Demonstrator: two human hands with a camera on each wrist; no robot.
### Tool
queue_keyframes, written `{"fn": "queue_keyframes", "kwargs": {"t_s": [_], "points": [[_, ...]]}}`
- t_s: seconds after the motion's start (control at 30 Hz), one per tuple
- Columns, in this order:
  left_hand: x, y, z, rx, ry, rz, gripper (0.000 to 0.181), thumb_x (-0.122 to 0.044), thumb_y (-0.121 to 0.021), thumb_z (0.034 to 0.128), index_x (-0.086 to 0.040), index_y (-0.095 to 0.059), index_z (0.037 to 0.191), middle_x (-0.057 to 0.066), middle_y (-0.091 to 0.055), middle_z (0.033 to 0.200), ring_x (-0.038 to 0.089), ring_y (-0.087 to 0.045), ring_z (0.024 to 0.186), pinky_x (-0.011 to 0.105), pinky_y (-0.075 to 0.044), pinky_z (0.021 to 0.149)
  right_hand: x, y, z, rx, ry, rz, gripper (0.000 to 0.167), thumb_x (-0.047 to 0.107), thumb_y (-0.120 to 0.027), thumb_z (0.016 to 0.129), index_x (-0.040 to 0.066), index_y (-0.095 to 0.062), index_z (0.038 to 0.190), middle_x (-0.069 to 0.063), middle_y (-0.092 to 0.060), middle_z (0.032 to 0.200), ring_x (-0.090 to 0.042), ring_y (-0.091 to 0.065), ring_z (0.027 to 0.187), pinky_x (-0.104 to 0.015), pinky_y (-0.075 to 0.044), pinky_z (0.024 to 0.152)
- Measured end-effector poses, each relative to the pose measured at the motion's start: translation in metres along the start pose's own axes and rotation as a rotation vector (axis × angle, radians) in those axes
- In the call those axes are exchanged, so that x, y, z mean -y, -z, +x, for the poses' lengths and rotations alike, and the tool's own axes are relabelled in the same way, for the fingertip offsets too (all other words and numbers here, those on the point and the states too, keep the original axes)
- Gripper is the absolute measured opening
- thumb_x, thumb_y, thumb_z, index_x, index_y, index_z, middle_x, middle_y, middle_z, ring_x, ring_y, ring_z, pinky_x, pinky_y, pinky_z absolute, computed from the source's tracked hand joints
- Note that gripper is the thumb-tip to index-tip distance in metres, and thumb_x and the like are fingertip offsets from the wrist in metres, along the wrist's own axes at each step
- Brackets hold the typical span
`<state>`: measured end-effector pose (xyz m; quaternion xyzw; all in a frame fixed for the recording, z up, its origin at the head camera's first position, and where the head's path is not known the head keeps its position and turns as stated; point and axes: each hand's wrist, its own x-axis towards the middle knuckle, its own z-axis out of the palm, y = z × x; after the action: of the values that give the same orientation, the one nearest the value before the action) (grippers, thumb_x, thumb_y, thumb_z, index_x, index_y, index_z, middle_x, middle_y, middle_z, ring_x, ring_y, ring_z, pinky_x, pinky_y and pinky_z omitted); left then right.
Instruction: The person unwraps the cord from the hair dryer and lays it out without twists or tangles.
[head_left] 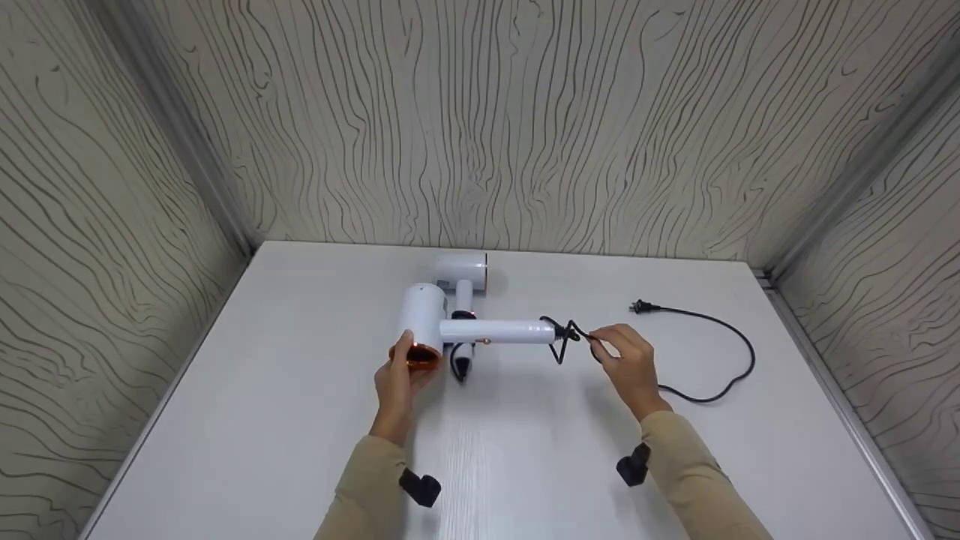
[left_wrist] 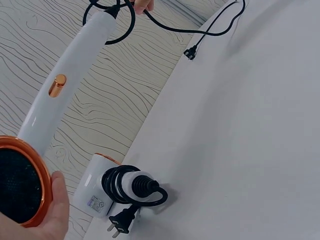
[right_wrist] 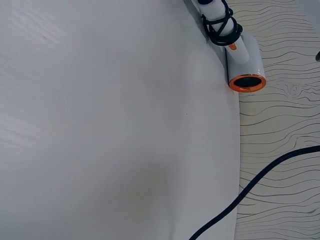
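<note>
A white hair dryer (head_left: 497, 331) with a copper-coloured rim is held up by its head in my left hand (head_left: 397, 382), thumb and fingers around the rim. In the left wrist view, its handle (left_wrist: 70, 75) slants upward and part of my left hand (left_wrist: 57, 210) shows at the rim. Black cord (head_left: 559, 345) hangs in loose loops at the handle's end. My right hand (head_left: 628, 364) pinches that cord between thumb and fingertips; it is out of the right wrist view, where a stretch of cord (right_wrist: 260, 175) crosses.
A second white hair dryer (head_left: 461, 271) stands behind the held one, its cord (left_wrist: 117, 185) wound round the handle. The held dryer's plug (head_left: 643, 307) lies at the right of the white table (head_left: 300, 420), its cord curving back. Wood-patterned walls (head_left: 480, 135) surround the table.
</note>
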<state>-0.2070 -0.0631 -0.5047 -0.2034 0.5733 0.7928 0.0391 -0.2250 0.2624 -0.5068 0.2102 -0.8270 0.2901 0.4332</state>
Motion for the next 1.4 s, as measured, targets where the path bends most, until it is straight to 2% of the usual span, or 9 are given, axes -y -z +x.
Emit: {"fn": "queue_keyframes", "kwargs": {"t_s": [0.13, 0.37, 0.6, 0.73, 0.9, 1.1, 1.23, 1.4], "points": [[0.000, 0.000, 0.001, -0.021, -0.001, -0.007, 0.078, -0.055, -0.046, 0.0944, 0.005, -0.033, 0.142, 0.025, -0.048, 0.136, 0.016, -0.065, 0.094, 0.036, -0.056, 0.095, 0.001, 0.002, -0.001, 0.025, -0.015, -0.001, 0.021, -0.014, -0.078, 0.066, 0.001, -0.071, 0.079, -0.010, -0.066, 0.075, -0.019, -0.062, 0.072, 0.000, -0.046, 0.078], [0.000, -0.001, 0.002, -0.056, -0.003, -0.014, 0.079, -0.055, -0.046, 0.0940, 0.006, -0.033, 0.142, 0.026, -0.048, 0.137, 0.016, -0.066, 0.095, 0.035, -0.056, 0.096, 0.002, -0.001, -0.007, 0.023, 0.051, -0.037, 0.027, -0.018, -0.079, 0.060, 0.002, -0.069, 0.074, -0.006, -0.065, 0.072, -0.017, -0.061, 0.068, -0.012, -0.051, 0.069], [-0.002, -0.002, 0.001, -0.045, -0.012, -0.031, 0.080, -0.056, -0.046, 0.0939, 0.004, -0.031, 0.144, 0.025, -0.047, 0.137, 0.017, -0.065, 0.097, 0.035, -0.055, 0.097, 0.004, -0.006, -0.013, 0.052, 0.092, -0.066, 0.030, -0.021, -0.079, 0.057, 0.002, -0.066, 0.071, -0.005, -0.060, 0.072, -0.015, -0.058, 0.069, -0.013, -0.051, 0.065], [-0.003, -0.001, 0.000, -0.049, -0.012, -0.052, 0.079, -0.055, -0.047, 0.0937, 0.005, -0.034, 0.143, 0.024, -0.048, 0.136, 0.014, -0.066, 0.093, 0.032, -0.057, 0.094, 0.006, -0.010, -0.017, 0.097, 0.102, -0.071, 0.030, -0.021, -0.078, 0.057, 0.002, -0.064, 0.071, -0.005, -0.058, 0.074, -0.015, -0.058, 0.070, -0.011, -0.052, 0.064], [-0.005, -0.002, 0.000, -0.054, -0.025, -0.087, 0.076, -0.053, -0.048, 0.0937, 0.005, -0.036, 0.141, 0.024, -0.050, 0.133, 0.013, -0.067, 0.089, 0.030, -0.058, 0.090, 0.007, -0.014, -0.022, 0.171, 0.123, -0.113, 0.028, -0.016, -0.081, 0.059, 0.003, -0.065, 0.072, -0.004, -0.060, 0.078, -0.014, -0.061, 0.073, -0.015, -0.054, 0.065], [-0.008, -0.003, -0.002, -0.038, -0.022, -0.089, 0.079, -0.055, -0.047, 0.0938, 0.004, -0.032, 0.144, 0.024, -0.048, 0.136, 0.015, -0.066, 0.096, 0.034, -0.056, 0.096, 0.007, -0.017, -0.030, 0.251, 0.104, -0.133, 0.023, -0.011, -0.081, 0.064, 0.004, -0.069, 0.077, -0.005, -0.062, 0.082, -0.014, -0.064, 0.075, -0.016, -0.055, 0.067], [-0.009, -0.002, -0.002, -0.023, -0.018, -0.084, 0.079, -0.057, -0.045, 0.0941, 0.002, -0.031, 0.145, 0.023, -0.046, 0.138, 0.017, -0.065, 0.101, 0.036, -0.053, 0.101, 0.005, -0.019, -0.035, 0.258, 0.086, -0.133, 0.022, -0.011, -0.080, 0.065, 0.004, -0.069, 0.077, -0.004, -0.061, 0.081, -0.015, -0.064, 0.075, -0.018, -0.056, 0.066], [-0.011, -0.002, -0.002, -0.030, -0.014, -0.115, 0.078, -0.055, -0.046, 0.0944, 0.004, -0.033, 0.144, 0.023, -0.047, 0.136, 0.015, -0.066, 0.097, 0.034, -0.055, 0.097, 0.003, -0.021, -0.039, 0.266, 0.065, -0.158, 0.023, -0.012, -0.080, 0.065, 0.004, -0.068, 0.076, -0.004, -0.061, 0.081, -0.014, -0.063, 0.075, -0.021, -0.057, 0.065]]}}
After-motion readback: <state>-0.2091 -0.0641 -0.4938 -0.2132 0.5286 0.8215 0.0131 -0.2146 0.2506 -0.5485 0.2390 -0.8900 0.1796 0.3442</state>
